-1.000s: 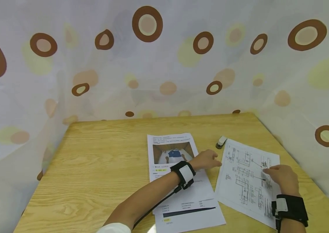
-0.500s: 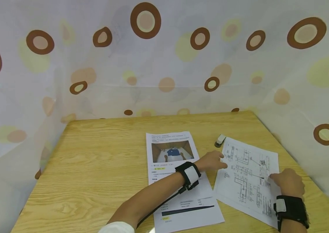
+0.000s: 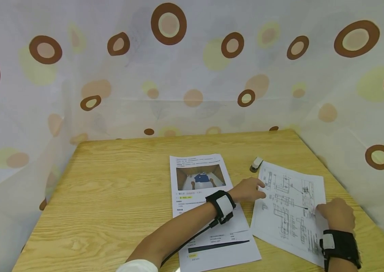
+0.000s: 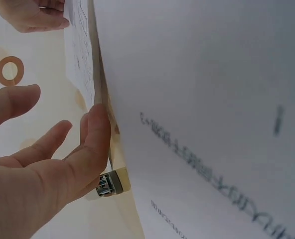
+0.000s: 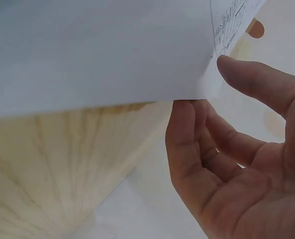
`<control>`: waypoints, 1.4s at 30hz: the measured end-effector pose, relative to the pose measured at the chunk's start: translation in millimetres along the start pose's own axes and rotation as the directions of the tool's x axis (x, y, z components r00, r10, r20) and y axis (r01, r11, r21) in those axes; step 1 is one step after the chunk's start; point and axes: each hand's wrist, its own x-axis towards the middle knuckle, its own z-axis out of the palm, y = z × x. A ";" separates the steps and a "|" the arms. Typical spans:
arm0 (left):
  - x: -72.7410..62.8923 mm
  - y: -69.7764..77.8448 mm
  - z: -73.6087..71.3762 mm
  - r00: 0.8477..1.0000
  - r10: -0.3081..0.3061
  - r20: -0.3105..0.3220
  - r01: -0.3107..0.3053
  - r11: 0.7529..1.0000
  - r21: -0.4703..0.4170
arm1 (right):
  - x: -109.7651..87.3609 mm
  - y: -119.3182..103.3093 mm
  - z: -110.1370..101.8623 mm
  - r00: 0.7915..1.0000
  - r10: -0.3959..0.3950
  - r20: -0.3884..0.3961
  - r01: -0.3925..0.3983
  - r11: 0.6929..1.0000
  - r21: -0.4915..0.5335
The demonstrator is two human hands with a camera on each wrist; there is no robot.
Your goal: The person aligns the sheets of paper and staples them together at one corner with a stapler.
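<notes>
A sheet of paper (image 3: 295, 198) printed with technical drawings lies at the right of the table in the head view. My right hand (image 3: 338, 215) pinches its right edge. In the right wrist view the thumb (image 5: 237, 70) lies over the printed side, with the curled fingers (image 5: 185, 132) beneath the edge. At the sheet's left edge is my left hand (image 3: 248, 189), its fingers (image 4: 92, 139) relaxed and touching the edge. The left thumb (image 4: 18, 102) stands apart from them. My left forearm crosses printed pages (image 3: 198, 162) with a colour photo, hiding part of them.
A small white-and-dark stapler-like object (image 3: 256, 164) lies just beyond the drawing sheet's upper left corner. The wooden table (image 3: 120, 196) meets a patterned curtain (image 3: 192, 68) at the back and sides. A cable (image 3: 188, 241) runs along my left forearm.
My left hand has moved right, onto the drawing sheet's left edge. My right hand has drawn back slightly right and down, to the sheet's right edge.
</notes>
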 end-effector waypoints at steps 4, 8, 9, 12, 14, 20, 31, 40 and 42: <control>-0.8 -0.7 -0.6 1.000 0.017 0.001 -0.017 1.000 -0.025 | -0.1 0.4 -0.2 1.000 0.020 -0.002 -0.020 1.000 -0.015; 0.2 -1.5 0.2 1.000 0.006 0.018 -0.006 1.000 -0.012 | -2.3 -1.4 -2.3 1.000 0.029 -0.007 -0.029 0.999 -0.034; 0.2 -1.3 0.6 1.000 0.002 0.024 -0.002 1.000 -0.009 | -2.7 -2.0 -2.5 0.999 0.033 -0.008 -0.033 0.999 -0.033; 0.1 0.1 2.1 0.999 -0.011 0.047 0.011 1.000 -0.007 | -2.8 -2.3 -2.6 0.999 0.045 -0.011 -0.045 0.999 -0.024; -0.4 1.8 2.7 0.998 -0.007 0.055 0.007 1.000 -0.003 | -1.4 -1.2 -2.5 0.998 0.057 -0.013 -0.057 0.998 -0.022; -2.3 4.5 2.7 0.998 0.058 0.040 -0.059 0.998 0.028 | 2.8 5.4 -6.0 0.999 0.052 -0.009 -0.052 0.998 -0.035; -7.8 8.8 -5.5 0.983 0.183 -0.009 -0.183 0.983 0.009 | -1.6 0.3 -14.0 0.998 0.058 0.012 -0.057 0.998 -0.026; -13.2 5.1 -19.0 0.981 0.167 -0.096 -0.169 0.985 -0.018 | -7.6 -13.4 -26.4 0.999 -0.047 0.002 0.047 0.999 -0.008; -14.4 3.0 -22.2 0.981 0.165 -0.105 -0.168 0.985 -0.029 | -9.2 -17.3 -26.4 0.998 -0.058 -0.009 0.058 0.998 0.002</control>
